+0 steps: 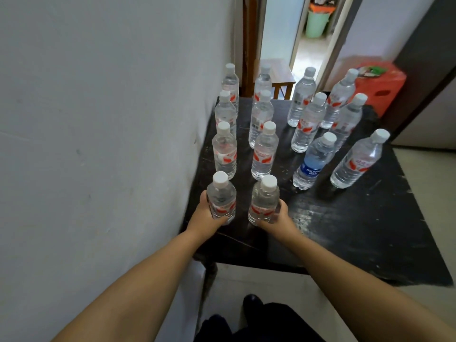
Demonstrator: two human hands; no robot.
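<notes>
Clear plastic water bottles stand in rows on a scuffed black worktop (pixel 345 218). Left hand (pixel 206 213) fingers wrap one white-capped bottle (pixel 221 198), right hand (pixel 278 215) fingers wrap its neighbour (pixel 263 201), both upright, seemingly extending two rows. Beyond the fingers, more bottles crowd; a blue-labelled bottle (pixel 313 161) stands right.
</notes>
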